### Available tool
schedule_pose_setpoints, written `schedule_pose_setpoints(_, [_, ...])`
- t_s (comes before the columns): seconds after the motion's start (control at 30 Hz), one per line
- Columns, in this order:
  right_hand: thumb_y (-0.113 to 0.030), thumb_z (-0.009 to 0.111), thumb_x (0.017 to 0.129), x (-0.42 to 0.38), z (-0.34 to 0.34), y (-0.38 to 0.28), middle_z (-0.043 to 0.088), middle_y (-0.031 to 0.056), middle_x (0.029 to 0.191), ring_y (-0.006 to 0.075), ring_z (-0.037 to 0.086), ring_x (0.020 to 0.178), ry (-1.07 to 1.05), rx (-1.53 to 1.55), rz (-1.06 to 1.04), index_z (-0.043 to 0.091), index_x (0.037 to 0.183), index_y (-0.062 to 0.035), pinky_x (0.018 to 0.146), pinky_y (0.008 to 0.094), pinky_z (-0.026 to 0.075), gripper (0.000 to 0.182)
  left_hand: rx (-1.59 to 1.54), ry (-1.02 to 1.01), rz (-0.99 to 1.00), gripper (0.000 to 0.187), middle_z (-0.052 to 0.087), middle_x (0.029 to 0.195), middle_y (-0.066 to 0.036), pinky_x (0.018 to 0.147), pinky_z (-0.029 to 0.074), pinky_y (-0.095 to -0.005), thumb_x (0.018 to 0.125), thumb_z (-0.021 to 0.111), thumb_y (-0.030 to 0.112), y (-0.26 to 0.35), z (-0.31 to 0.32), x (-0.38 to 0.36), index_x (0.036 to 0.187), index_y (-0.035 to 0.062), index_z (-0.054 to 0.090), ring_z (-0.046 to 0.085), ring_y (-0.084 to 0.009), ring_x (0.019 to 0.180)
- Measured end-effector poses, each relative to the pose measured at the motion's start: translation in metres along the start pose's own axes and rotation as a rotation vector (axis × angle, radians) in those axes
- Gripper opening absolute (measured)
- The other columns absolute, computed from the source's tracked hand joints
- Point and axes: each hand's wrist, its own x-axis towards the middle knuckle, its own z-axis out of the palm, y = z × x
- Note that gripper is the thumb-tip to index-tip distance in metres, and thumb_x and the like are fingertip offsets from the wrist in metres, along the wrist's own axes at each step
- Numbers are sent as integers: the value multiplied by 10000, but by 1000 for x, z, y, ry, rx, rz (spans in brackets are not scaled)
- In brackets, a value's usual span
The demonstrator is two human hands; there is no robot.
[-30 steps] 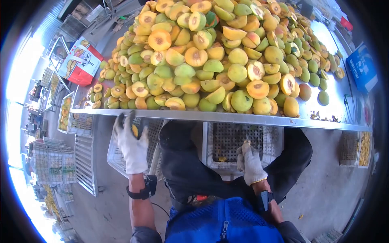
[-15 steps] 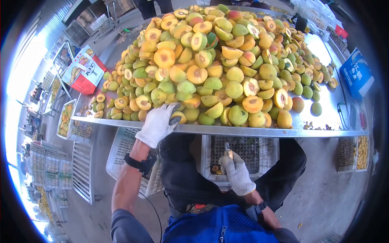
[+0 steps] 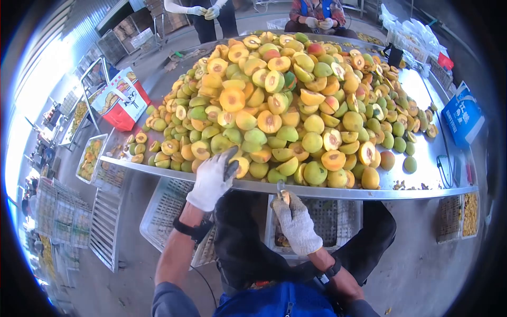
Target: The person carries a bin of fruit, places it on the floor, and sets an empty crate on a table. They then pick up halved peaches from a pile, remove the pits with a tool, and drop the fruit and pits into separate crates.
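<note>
A large heap of halved and whole yellow-green peaches [image 3: 269, 122] covers the metal table [image 3: 327, 194] before me. At its front edge my left hand [image 3: 212, 180], in a white glove with dark finger pads, has thumb and fingers closed about a cut peach half [image 3: 242, 167]. My right hand [image 3: 297, 222], in a knitted glove, grips a small tool [image 3: 283, 194] with a wood-coloured handle and a shiny metal tip. This tip points up at the table's front rim. How the tool's end is shaped I cannot make out.
Below the table, between my knees, stands a plastic crate [image 3: 340, 214], with another crate [image 3: 163, 208] to its left. A red-and-white bag [image 3: 125, 100] and a blue bag [image 3: 465, 116] flank the table. Two people's gloved hands [image 3: 205, 11] [image 3: 319, 23] show beyond it.
My right hand has risen with the tool from above the crate to the table's front rim. My left hand stays by the same peach half. The view has tilted up, showing the people opposite.
</note>
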Motion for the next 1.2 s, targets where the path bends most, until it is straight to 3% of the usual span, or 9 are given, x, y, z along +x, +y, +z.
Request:
schedule_pose_setpoints(0.13, [-249, 594, 941, 21, 11, -7, 611, 207, 774, 424, 604, 716, 112, -71, -238, 549, 1085, -26, 651, 441, 477, 270, -628, 107, -239, 403, 663, 1060, -173, 902, 486, -359, 856, 638, 43, 47, -6, -22, 1249, -12, 570, 644, -282, 1031])
schedule_pose_setpoints(0.27, [-257, 626, 919, 22, 9, 13, 555, 257, 935, 431, 581, 882, 155, -390, -520, 526, 1118, -10, 706, 481, 466, 332, -1020, 248, -251, 468, 639, 1163, -156, 973, 454, -340, 889, 679, 299, 86, 22, -42, 1213, -26, 587, 609, -236, 1076])
schedule_pose_setpoints(0.3, [-248, 616, 913, 14, 13, 6, 550, 259, 962, 434, 576, 879, 135, -290, -423, 529, 1124, -13, 715, 479, 466, 328, -1198, 407, -365, 582, 621, 1206, -121, 1006, 430, -346, 915, 635, 443, 93, 55, -58, 1232, -38, 549, 585, -211, 1111])
schedule_pose_setpoints(0.43, [-264, 540, 960, 0, 18, 6, 628, 241, 963, 421, 603, 892, 149, -166, -111, 532, 1167, -6, 777, 458, 468, 330, -1494, 461, -506, 312, 646, 1056, -106, 920, 482, -335, 982, 569, 254, 113, 79, -56, 1140, -14, 590, 604, -196, 1006])
schedule_pose_setpoints(0.6, [-237, 572, 950, -19, 9, -7, 609, 273, 889, 501, 570, 835, 98, -339, -384, 542, 1099, -23, 667, 475, 472, 263, -1483, 546, -664, 481, 588, 1164, -137, 855, 546, -331, 955, 621, 259, 111, 84, -64, 1308, 2, 420, 614, -215, 979])
schedule_pose_setpoints(0.67, [-212, 592, 929, -24, 4, -3, 609, 245, 922, 465, 593, 783, -6, -373, -253, 566, 1084, -52, 622, 474, 488, 224, -1504, 462, -560, 509, 571, 1180, -157, 859, 545, -340, 946, 632, 242, 112, 70, -65, 1319, 11, 374, 612, -231, 981])
schedule_pose_setpoints(0.77, [-190, 607, 907, -26, 1, 14, 601, 208, 977, 420, 617, 734, -71, -731, -579, 587, 1058, -69, 575, 473, 508, 195, -1459, 422, -627, 435, 582, 1171, -150, 878, 537, -337, 979, 578, 270, 109, 78, -70, 1284, 3, 419, 610, -226, 1002])
schedule_pose_setpoints(1.07, [-324, 552, 967, -24, 12, 9, 611, 298, 782, 503, 591, 768, -77, -440, -45, 525, 1049, -66, 607, 554, 463, 272, -1836, 474, -818, 662, 634, 1113, -169, 886, 533, -394, 1009, 308, 569, 95, 105, -78, 1172, -21, 561, 630, -288, 973])
schedule_pose_setpoints(1.2, [-312, 549, 966, -26, 10, 4, 621, 282, 800, 494, 600, 792, -95, -409, 7, 553, 1062, -64, 615, 536, 473, 266, -1855, 418, -880, 513, 659, 1048, -151, 806, 559, -365, 999, 438, 451, 85, 117, -86, 1130, -21, 589, 658, -261, 887])
